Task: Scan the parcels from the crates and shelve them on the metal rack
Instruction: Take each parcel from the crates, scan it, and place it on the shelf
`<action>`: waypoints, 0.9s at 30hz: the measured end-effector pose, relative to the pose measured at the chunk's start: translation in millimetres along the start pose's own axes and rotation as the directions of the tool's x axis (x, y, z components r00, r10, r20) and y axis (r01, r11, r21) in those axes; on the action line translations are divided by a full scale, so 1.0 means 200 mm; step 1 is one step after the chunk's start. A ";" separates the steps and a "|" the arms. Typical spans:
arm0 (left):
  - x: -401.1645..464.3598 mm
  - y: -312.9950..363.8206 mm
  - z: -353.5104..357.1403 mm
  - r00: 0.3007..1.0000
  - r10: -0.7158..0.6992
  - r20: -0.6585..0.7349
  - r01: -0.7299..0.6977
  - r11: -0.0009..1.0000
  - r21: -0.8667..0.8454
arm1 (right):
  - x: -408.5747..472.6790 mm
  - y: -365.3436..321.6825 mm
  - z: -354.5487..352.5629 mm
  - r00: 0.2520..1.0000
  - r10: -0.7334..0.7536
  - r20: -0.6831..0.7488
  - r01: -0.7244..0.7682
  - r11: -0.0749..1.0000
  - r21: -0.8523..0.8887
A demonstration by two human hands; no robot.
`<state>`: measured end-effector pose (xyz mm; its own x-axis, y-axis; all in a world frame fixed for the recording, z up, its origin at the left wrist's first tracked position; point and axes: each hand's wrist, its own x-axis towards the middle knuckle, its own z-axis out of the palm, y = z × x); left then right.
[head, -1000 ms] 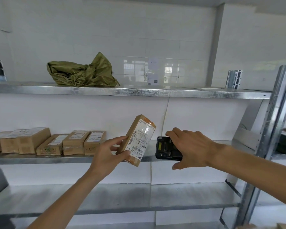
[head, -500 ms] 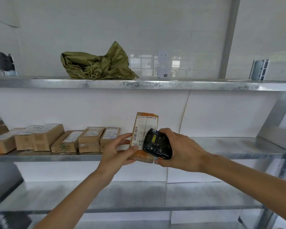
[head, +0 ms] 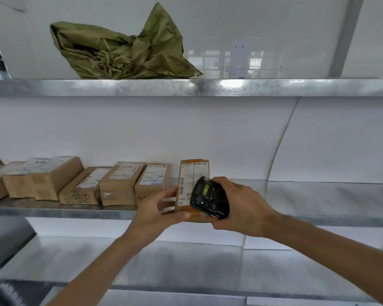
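While left fingers (head: 164,204) pinch the parcel (head: 187,173), right fingers (head: 219,181) grip the scanner (head: 208,199).

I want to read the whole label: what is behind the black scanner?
The held parcel: the scanner covers the lower right of its label. The barcode strip at left shows; the covered print cannot be read.

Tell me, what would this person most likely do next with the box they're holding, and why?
Probably set the held parcel down on the middle shelf, right of the row of parcels. The left hand grips it upright at the row's end, the right hand holds the scanner against its label, and bare shelf lies beside it.
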<state>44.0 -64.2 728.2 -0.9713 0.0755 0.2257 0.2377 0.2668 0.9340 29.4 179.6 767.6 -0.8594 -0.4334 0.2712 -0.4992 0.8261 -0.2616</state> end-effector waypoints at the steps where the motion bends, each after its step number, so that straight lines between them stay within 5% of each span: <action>1: 0.04 -0.03 0.00 1.000 -0.009 -0.002 0.009 1.000 0.004 | 0.05 0.04 0.03 1.000 0.000 0.007 0.000 1.000 0.008; 14: 0.31 -0.37 0.01 0.995 -0.088 -0.051 0.096 0.979 0.179 | 0.42 0.26 0.42 0.993 0.009 0.114 -0.018 0.997 0.075; 27: 0.44 -0.46 0.04 0.982 0.079 -0.170 -0.008 0.922 0.386 | 0.60 0.33 0.53 0.995 0.044 0.086 -0.052 0.994 0.099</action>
<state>-63.2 -73.4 660.2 -0.9370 -0.0676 0.3427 0.2307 0.6168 0.7525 -117.8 143.7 684.3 -0.8867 -0.4262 0.1792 -0.4622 0.8078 -0.3659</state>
